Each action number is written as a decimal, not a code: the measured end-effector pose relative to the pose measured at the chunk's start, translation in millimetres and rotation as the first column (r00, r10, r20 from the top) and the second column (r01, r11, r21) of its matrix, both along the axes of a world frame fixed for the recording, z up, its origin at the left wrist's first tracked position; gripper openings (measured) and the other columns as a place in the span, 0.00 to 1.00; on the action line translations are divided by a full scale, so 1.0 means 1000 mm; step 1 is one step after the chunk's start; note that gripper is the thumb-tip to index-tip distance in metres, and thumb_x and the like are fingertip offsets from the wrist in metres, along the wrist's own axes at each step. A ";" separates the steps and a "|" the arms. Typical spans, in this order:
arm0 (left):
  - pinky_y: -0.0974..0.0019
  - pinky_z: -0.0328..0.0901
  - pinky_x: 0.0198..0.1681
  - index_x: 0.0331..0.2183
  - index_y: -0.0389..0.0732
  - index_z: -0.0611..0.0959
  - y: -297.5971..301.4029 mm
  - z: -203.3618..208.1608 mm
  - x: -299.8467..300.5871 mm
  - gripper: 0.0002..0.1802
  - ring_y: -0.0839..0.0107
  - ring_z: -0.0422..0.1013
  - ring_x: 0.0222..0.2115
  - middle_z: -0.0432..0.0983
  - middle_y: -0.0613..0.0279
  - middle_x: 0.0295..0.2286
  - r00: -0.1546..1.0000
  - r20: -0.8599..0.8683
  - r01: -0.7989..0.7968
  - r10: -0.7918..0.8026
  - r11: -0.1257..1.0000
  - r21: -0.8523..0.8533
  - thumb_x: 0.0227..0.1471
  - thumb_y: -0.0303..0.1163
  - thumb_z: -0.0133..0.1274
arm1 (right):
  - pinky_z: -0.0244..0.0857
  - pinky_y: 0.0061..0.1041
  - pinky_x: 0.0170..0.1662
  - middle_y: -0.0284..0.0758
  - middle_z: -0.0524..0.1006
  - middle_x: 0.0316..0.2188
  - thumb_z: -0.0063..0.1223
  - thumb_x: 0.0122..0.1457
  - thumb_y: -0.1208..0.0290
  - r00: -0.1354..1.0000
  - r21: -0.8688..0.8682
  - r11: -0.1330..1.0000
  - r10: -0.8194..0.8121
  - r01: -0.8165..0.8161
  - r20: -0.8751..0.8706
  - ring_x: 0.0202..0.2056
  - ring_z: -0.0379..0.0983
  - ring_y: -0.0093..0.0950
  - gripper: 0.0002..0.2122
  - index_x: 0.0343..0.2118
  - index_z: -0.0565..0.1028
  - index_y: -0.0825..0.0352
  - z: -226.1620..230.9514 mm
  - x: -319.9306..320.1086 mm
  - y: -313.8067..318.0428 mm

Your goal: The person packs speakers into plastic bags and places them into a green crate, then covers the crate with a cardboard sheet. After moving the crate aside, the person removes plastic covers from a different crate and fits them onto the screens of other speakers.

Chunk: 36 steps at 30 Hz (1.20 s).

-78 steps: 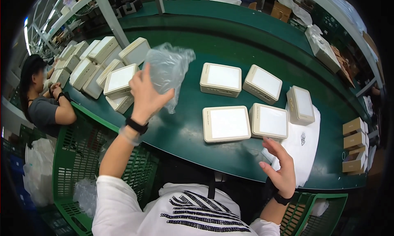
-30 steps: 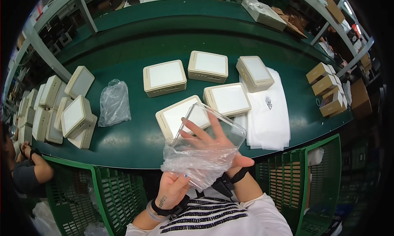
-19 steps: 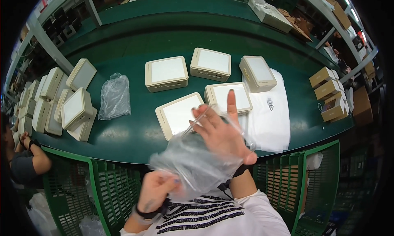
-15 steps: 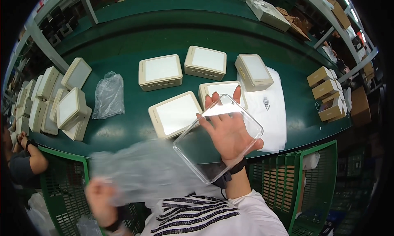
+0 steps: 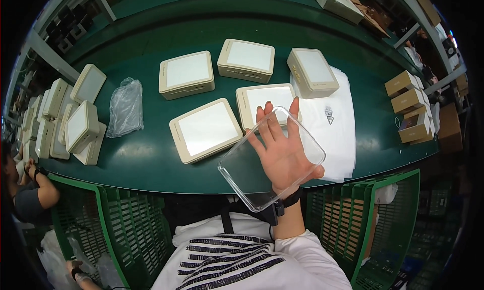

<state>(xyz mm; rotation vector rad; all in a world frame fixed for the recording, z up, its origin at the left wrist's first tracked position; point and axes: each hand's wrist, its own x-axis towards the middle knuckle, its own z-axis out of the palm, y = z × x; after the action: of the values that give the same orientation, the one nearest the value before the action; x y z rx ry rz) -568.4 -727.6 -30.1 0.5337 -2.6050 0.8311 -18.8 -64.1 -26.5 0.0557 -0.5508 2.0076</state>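
Note:
A clear rectangular plastic cover (image 5: 247, 181) lies tilted across my right hand (image 5: 285, 161), held at its edges by the thumb and fingers. The palm faces up and shows through it. Behind the fingertips sits a beige device with a white top panel (image 5: 252, 96); a similar device (image 5: 209, 131) lies left of the cover. My left hand (image 5: 74, 266) is low at the far left, by a green plastic crate (image 5: 118, 234) and crumpled clear plastic bags (image 5: 58, 254). Its fingers are largely hidden, so whether it still holds a bag cannot be made out.
More beige devices (image 5: 187, 75) stand across the green table (image 5: 151, 161), several stacked at left (image 5: 80, 126). A folded clear bag (image 5: 126, 108) lies beside that stack. White sheets (image 5: 340, 123) and small boxes (image 5: 408, 103) are at right. Another person's arm (image 5: 43, 189) is at far left.
My left hand has swung down and left, and the large translucent bag it was moving has left the space before me. My right hand keeps the cover in nearly the same place.

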 end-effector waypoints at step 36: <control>0.54 0.60 0.55 0.63 0.42 0.32 0.485 0.012 0.343 0.72 0.44 0.55 0.57 0.46 0.34 0.59 0.336 -0.585 -0.794 -0.738 -0.556 0.244 0.35 0.68 0.59 | 0.34 0.53 0.64 0.51 0.36 0.65 0.70 0.29 0.40 0.933 0.018 0.944 0.329 -0.330 -0.148 0.66 0.28 0.51 0.67 0.64 0.25 0.43 0.035 -0.023 -0.045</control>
<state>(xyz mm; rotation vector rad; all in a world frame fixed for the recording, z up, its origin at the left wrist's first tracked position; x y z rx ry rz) -225.4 -242.6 -17.9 0.7483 0.8402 1.7796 -41.8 -108.9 8.3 0.3105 -0.4600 2.3088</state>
